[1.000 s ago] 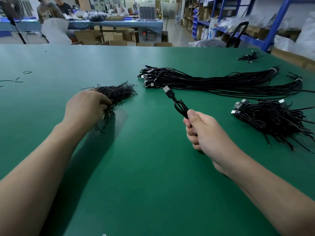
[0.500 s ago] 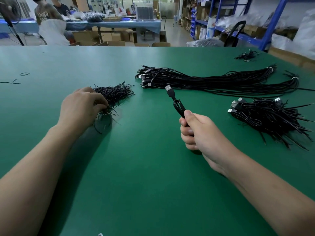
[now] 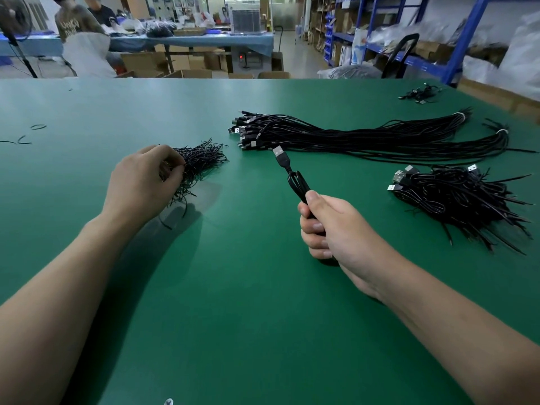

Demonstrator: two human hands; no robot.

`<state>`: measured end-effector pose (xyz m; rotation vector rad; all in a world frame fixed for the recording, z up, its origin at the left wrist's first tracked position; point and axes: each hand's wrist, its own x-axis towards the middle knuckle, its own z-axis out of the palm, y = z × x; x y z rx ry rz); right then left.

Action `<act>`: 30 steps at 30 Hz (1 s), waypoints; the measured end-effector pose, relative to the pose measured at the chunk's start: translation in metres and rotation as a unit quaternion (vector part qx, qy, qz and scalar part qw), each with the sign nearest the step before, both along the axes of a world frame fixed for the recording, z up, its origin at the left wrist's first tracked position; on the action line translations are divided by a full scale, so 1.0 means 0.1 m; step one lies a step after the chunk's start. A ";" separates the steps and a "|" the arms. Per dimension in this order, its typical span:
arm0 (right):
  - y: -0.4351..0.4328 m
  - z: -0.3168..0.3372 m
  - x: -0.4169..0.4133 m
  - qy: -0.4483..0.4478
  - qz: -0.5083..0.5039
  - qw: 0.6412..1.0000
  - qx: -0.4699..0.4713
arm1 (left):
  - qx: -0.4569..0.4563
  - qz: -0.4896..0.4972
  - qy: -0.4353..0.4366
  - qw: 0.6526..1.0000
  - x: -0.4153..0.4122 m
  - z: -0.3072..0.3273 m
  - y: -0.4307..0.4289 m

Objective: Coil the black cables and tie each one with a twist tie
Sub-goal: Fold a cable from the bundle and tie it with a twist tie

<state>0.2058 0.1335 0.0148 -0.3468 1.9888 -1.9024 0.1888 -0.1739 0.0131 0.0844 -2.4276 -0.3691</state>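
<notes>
Right hand (image 3: 330,229) fist-grips the coiled cable (image 3: 295,184) above the green table (image 3: 233,302). The coil's long axis tilts away and left, with the USB plug (image 3: 279,153) sticking out the top toward the straight cable bundle (image 3: 365,138). Left hand (image 3: 143,182) sits palm-down well to the left at the near edge of the twist ties (image 3: 204,157), fingertips curled and pinching into the strands; can't tell if a single tie is separated out. Key geometry: a tie must travel rightward to the exposed coil section above the right thumb, so left is likely the mover and right the fixture.
</notes>
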 end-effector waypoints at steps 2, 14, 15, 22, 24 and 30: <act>0.00 -0.01 0.00 -0.002 0.003 1.000 -0.002 | 0.011 0.014 0.009 1.000 0.00 0.00 0.01; -0.01 -0.05 -0.02 0.010 0.005 1.000 -0.014 | 0.057 -0.029 0.159 0.985 0.06 0.10 0.23; -0.01 -0.05 -0.02 0.017 0.001 1.000 -0.013 | 0.099 -0.057 0.157 0.981 0.08 0.12 0.34; -0.03 -0.06 -0.02 0.053 -0.048 0.997 -0.031 | 0.224 -0.342 -0.022 0.912 0.29 0.09 1.42; -0.03 -0.07 -0.04 0.045 -0.062 0.996 -0.036 | 0.269 -0.360 -0.057 0.892 0.31 0.04 1.50; -0.06 -0.09 -0.04 0.042 -0.048 0.998 -0.003 | 0.297 -0.344 -0.081 0.887 0.36 -0.04 1.44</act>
